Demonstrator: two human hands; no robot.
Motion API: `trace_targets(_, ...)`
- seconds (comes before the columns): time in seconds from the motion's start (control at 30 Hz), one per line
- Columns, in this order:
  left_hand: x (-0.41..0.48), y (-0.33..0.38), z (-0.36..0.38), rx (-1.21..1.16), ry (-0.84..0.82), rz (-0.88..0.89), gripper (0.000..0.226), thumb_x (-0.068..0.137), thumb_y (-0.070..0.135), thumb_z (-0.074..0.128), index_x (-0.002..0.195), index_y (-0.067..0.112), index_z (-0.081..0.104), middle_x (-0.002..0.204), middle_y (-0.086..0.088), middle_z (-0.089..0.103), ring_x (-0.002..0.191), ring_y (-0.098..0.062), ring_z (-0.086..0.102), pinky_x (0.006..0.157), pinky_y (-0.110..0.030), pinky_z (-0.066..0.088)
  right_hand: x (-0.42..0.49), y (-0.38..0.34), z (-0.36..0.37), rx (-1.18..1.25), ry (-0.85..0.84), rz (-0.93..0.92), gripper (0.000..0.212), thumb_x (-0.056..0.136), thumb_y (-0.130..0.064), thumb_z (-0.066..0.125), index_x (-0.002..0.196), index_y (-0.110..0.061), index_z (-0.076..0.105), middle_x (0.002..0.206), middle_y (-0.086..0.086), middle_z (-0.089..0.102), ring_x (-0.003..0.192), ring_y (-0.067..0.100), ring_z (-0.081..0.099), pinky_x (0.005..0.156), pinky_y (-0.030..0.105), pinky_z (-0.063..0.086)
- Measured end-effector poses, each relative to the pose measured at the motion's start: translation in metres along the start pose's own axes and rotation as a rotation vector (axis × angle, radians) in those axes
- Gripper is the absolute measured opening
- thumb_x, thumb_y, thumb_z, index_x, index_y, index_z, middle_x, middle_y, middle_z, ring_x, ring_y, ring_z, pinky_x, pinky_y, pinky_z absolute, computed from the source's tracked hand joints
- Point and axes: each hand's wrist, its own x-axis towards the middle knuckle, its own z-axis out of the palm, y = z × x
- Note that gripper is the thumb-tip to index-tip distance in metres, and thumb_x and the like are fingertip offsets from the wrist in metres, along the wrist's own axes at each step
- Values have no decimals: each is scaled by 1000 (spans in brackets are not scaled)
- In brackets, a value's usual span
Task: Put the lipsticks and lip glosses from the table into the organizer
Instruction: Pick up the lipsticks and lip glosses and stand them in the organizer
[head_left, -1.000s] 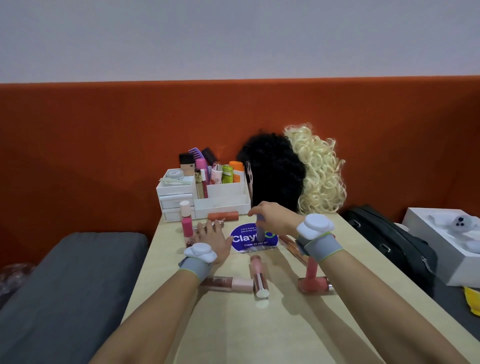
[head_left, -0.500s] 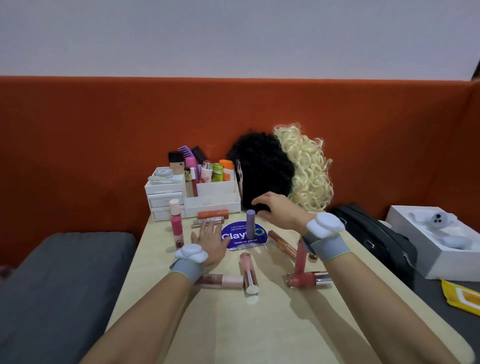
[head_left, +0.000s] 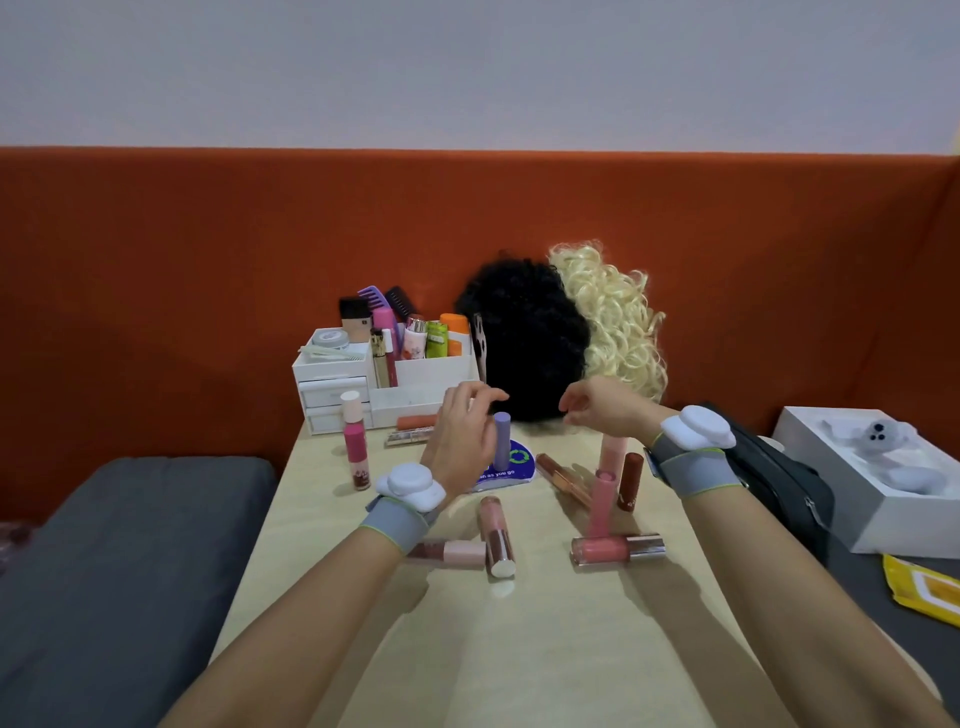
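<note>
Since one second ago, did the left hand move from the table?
Yes. The left hand rose off the table and went right, toward the upright purple tube on the blue sticker.

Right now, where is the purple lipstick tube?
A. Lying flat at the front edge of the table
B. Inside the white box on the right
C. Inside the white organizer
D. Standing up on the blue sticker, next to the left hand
D: the purple lipstick tube stands upright on the blue sticker, right beside the left hand, in front of the white organizer, not in it.
</note>
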Motion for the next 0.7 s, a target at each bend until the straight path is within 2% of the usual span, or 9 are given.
trace_targets(0.07, 0, 10, 3, -5, -37, 147, 31, 85, 3, 43, 110, 3, 60, 111, -18, 58, 103, -26, 51, 89, -28, 41, 0, 3, -1, 22, 28, 1, 27, 89, -16, 60, 114, -9, 64, 116, 10, 68, 107, 26, 62, 94, 34, 48)
trace_targets(0.1, 0, 16, 5, -3, -107, 197, 32, 84, 1, 41, 110, 2, 61, 113, -19, 58, 103, -27, 52, 89, -29, 42, -1, 4, -2, 30, 38, 4, 26, 89, -16, 60, 114, -8, 64, 116, 11, 68, 108, 26, 62, 94, 35, 48)
trace_targets(0.2, -1, 30, 22, 54, -477, 195, 45, 84, -11, 41, 125, 3, 53, 135, -15, 48, 123, -28, 46, 101, -35, 40, -2, 11, -3, 52, 60, 16, 24, 90, -13, 58, 112, -6, 65, 117, 13, 67, 108, 27, 61, 89, 31, 46)
trace_targets(0.3, -5, 31, 46, 154, -706, 209, 45, 91, -1, 43, 136, 7, 44, 147, -13, 39, 135, -26, 37, 111, -41, 33, -6, 18, -3, 64, 65, 32, 23, 90, -13, 57, 111, -6, 65, 118, 13, 67, 108, 27, 61, 83, 27, 42)
trace_targets(0.37, -6, 31, 55, 176, -748, 186, 40, 93, 11, 47, 133, 8, 47, 142, -13, 46, 131, -27, 41, 106, -43, 36, -8, 19, -2, 67, 55, 40, 25, 91, -14, 56, 112, -7, 65, 119, 13, 66, 110, 27, 60, 85, 27, 43)
trace_targets(0.43, -3, 33, 58, 210, -756, 164, 37, 90, 12, 50, 128, 9, 51, 134, -11, 53, 126, -27, 45, 104, -41, 37, -12, 21, 1, 65, 47, 54, 25, 91, -15, 56, 113, -7, 66, 120, 13, 65, 110, 27, 60, 89, 31, 45)
trace_targets(0.57, 0, 33, 57, 314, -779, 163, 35, 92, 13, 48, 128, 10, 47, 130, -13, 52, 120, -32, 47, 99, -41, 39, -18, 26, 12, 96, 20, 90, 27, 91, -19, 57, 114, -9, 65, 117, 13, 65, 107, 26, 60, 82, 30, 44)
trace_targets(0.7, -3, 35, 54, 255, -762, 120, 34, 95, 12, 45, 128, 8, 45, 129, -14, 52, 118, -33, 48, 96, -41, 40, -19, 28, 22, 128, 60, 102, 30, 91, -17, 54, 119, -8, 61, 118, 15, 64, 109, 28, 58, 88, 32, 44)
